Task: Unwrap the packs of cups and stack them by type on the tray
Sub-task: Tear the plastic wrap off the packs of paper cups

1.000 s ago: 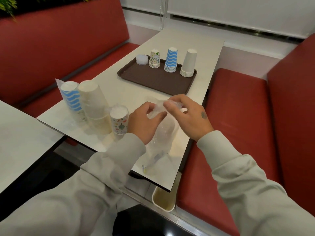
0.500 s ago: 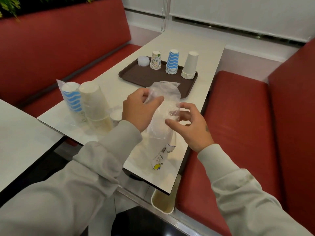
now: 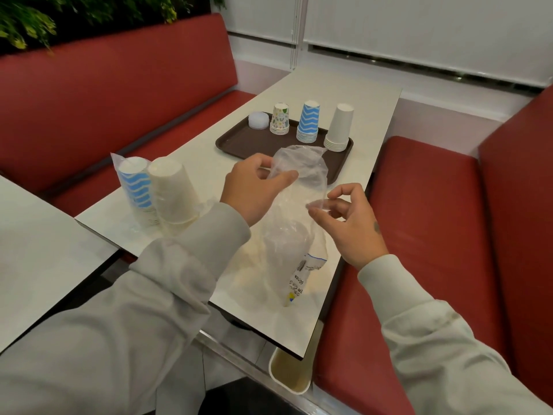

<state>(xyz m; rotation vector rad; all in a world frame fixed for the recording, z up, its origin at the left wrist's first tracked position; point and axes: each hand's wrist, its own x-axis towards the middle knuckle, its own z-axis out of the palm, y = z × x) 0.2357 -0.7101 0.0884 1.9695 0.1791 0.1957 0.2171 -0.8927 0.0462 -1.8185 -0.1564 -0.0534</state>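
Left hand (image 3: 254, 187) pinches the clear wrapper (image 3: 287, 238) up top — right hand (image 3: 347, 223) nips its side | tray (image 3: 236, 145) holds four cup stacks (image 3: 308, 124)

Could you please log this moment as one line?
left hand grips clear plastic wrapper | right hand pinches it | brown rectangular tray holds four stacks

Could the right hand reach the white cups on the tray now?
Probably yes: the white cup stack stands on the tray's right end, nothing between it and the right hand, which must first drop the wrapper.
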